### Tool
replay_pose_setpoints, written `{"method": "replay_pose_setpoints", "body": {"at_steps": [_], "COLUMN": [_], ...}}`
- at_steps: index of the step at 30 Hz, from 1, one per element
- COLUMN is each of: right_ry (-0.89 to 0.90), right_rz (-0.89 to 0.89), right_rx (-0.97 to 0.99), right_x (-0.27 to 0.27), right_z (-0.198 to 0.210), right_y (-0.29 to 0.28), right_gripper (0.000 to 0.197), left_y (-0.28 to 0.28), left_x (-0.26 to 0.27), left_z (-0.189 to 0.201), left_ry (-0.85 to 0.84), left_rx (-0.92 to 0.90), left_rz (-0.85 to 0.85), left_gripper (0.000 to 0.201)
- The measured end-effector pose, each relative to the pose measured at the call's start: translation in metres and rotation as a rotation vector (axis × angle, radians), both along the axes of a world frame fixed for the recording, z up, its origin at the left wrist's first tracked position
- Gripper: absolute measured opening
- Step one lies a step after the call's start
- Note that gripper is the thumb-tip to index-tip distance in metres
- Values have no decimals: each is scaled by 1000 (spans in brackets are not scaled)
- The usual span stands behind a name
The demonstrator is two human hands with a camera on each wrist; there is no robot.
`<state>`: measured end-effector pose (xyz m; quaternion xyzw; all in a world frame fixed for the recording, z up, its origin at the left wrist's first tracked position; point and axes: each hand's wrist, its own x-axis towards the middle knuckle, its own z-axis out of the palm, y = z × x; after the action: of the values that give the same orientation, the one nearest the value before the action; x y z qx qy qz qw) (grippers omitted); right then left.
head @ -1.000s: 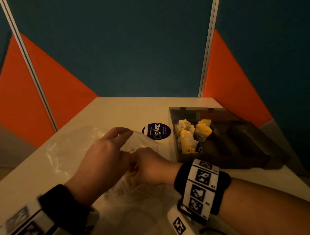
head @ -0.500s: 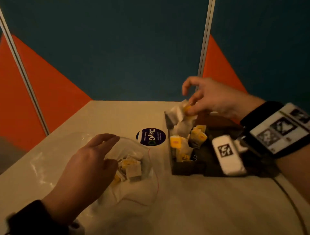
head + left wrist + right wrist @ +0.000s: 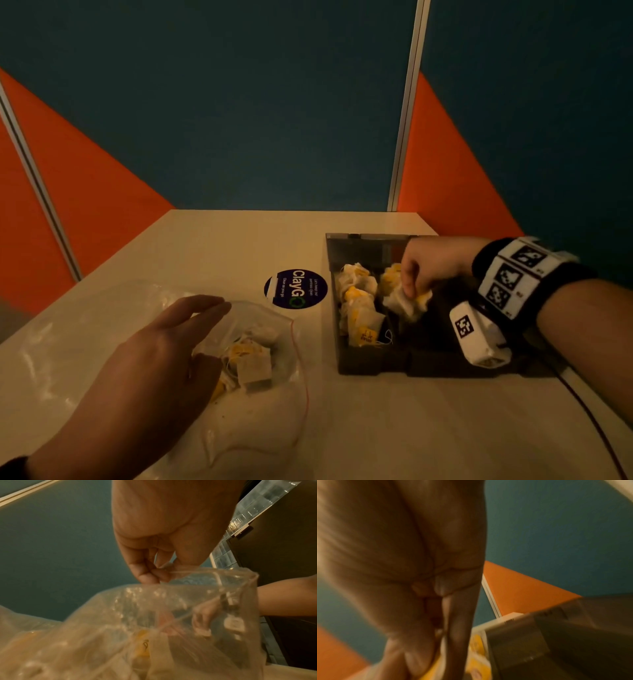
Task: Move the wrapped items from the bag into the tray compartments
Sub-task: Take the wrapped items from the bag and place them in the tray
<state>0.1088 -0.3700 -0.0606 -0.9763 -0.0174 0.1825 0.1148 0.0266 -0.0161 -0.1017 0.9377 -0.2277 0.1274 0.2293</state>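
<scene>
A clear plastic bag (image 3: 102,342) lies at the left of the table, with several white-and-yellow wrapped items (image 3: 251,361) near its mouth. My left hand (image 3: 195,329) rests on the bag, and in the left wrist view the left hand (image 3: 150,574) pinches the bag's rim (image 3: 197,572) and holds it up. A dark compartment tray (image 3: 373,365) stands to the right. Several wrapped items (image 3: 359,308) fill its left compartment. My right hand (image 3: 412,289) is down in the tray, fingers curled round a bunch of wrapped items (image 3: 406,305). The right wrist view is blurred.
A round dark ClayGo sticker (image 3: 296,289) sits on the table between bag and tray. A cable (image 3: 603,435) trails over the table from my right wrist. Blue and orange partition walls close off the far and side edges of the table.
My right hand left the bag holding wrapped items, swung over the tray and has now come down into it. The left hand stays on the bag.
</scene>
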Motion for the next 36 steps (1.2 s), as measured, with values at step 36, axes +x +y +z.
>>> {"method": "replay_pose_setpoints", "body": {"at_steps": [36], "right_ry": [-394], "right_rz": [397], "right_rx": [25], "right_x": [-47], "right_z": [-48], "right_y": [192], "right_gripper": [16], "left_y": [-8], "left_x": [-11], "left_z": [3], "left_ry": [-89], "left_rx": [12], "left_rz": [25], "left_gripper": [54]}}
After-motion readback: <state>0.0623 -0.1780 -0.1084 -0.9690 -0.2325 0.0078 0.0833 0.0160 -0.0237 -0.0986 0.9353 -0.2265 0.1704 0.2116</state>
